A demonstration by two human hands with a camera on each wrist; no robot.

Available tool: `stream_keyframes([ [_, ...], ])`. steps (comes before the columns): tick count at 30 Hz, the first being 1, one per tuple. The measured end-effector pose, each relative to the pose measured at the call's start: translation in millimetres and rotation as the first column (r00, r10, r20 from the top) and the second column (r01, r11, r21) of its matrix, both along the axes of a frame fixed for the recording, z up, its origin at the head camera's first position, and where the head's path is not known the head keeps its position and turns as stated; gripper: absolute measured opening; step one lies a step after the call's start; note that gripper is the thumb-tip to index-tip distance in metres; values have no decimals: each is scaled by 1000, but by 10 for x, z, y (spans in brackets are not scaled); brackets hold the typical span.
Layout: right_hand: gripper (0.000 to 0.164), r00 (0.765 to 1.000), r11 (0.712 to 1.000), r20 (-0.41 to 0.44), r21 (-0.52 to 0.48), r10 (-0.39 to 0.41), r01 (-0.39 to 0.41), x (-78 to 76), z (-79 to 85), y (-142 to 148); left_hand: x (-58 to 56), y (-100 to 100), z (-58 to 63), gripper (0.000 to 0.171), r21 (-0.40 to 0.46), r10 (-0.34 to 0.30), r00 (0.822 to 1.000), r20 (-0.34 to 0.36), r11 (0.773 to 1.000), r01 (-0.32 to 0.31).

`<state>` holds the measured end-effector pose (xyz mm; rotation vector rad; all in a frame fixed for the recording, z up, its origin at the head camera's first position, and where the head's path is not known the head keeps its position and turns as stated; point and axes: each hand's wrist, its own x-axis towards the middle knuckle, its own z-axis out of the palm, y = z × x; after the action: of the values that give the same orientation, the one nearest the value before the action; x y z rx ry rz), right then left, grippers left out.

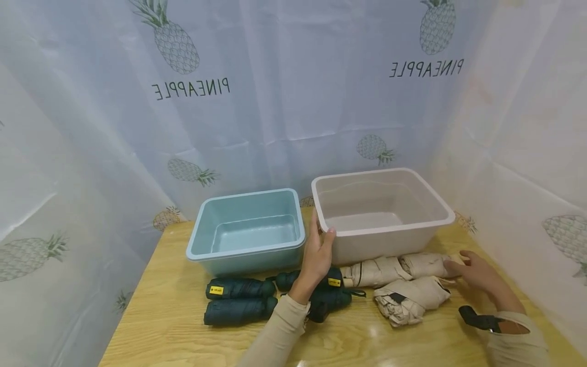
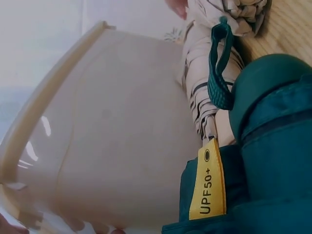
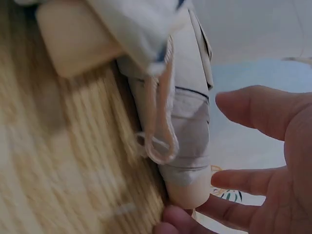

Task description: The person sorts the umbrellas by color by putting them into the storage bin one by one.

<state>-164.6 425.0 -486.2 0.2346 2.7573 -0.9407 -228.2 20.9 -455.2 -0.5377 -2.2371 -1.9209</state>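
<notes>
My left hand (image 1: 317, 255) holds the near left corner of a beige plastic bin (image 1: 380, 239), thumb at the rim and fingers along the side. Below that wrist lie dark green folded umbrellas (image 1: 332, 298), partly hidden by the arm; one carries a yellow tag (image 2: 208, 180) reading UPF50+. At the right, my right hand (image 1: 477, 272) reaches to the end of a beige folded umbrella (image 1: 424, 264) in front of the bin. Its thumb and fingers are spread in the right wrist view, with fingertips by the umbrella's pale handle (image 3: 189, 190). Another beige umbrella (image 1: 410, 300) lies nearer.
A light blue bin (image 1: 249, 255), apparently stacked in another, stands left of the beige one. Two more dark green umbrellas (image 1: 238, 311) lie before it on the wooden table (image 1: 183, 336). Pineapple-printed curtains (image 1: 293, 102) enclose the back and sides.
</notes>
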Motion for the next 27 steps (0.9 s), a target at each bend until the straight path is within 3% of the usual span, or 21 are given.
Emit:
stream_keyframes([
  [10,79,996,995,43,-71,73,-70,-99,-24,149,-38,30,-61,73,-18,21,999,38,1000,-21],
  [16,78,995,994,92,-105,43,-33,-151,-42,209,-60,30,-87,73,-18,13,999,38,1000,-12],
  [27,66,998,975,60,-221,31,-17,-160,29,236,-94,5,-103,73,-52,32,999,27,998,-31],
])
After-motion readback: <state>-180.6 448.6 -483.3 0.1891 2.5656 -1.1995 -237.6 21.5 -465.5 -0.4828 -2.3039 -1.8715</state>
